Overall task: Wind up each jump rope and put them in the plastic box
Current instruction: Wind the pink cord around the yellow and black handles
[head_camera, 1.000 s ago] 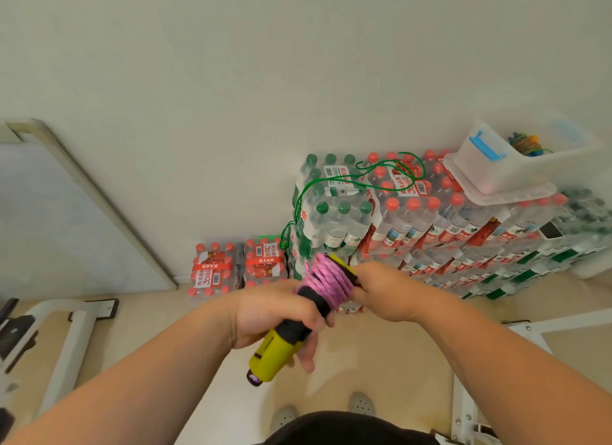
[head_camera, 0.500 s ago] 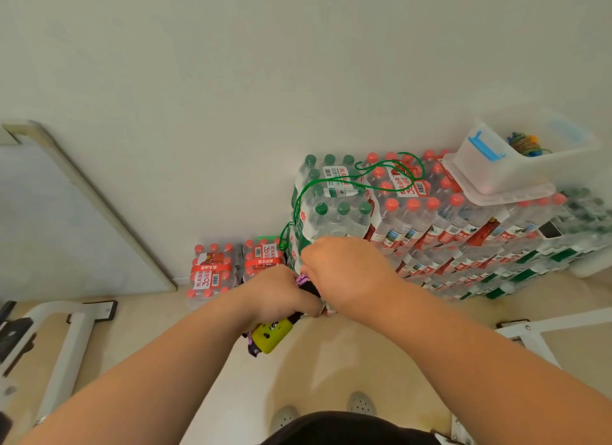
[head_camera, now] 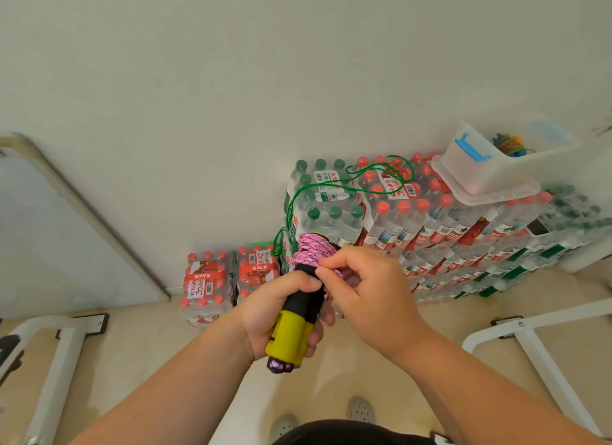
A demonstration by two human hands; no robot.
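My left hand (head_camera: pixel 281 308) grips the yellow-and-black handles (head_camera: pixel 291 337) of a jump rope, held upright in front of me. Pink rope (head_camera: pixel 311 250) is wound in a thick bundle round the tops of the handles. My right hand (head_camera: pixel 367 285) pinches the pink rope just below the bundle. A green jump rope (head_camera: pixel 344 182) lies loose in loops over the stacked water bottles. The clear plastic box (head_camera: pixel 490 169) with a blue latch stands at the far right on its lid, with a wound rope (head_camera: pixel 511 144) inside.
Shrink-wrapped packs of water bottles (head_camera: pixel 430 226) are stacked against the wall, with two low packs (head_camera: pixel 228 279) on the floor to their left. White metal frame legs (head_camera: pixel 530 342) stand right and left. A leaning panel (head_camera: pixel 49 232) is at the left. My shoes (head_camera: pixel 359 410) show below.
My right hand has come back from over the bundle to its right side and pinches the rope. The handles have tilted upright again and the pink bundle shows in full.
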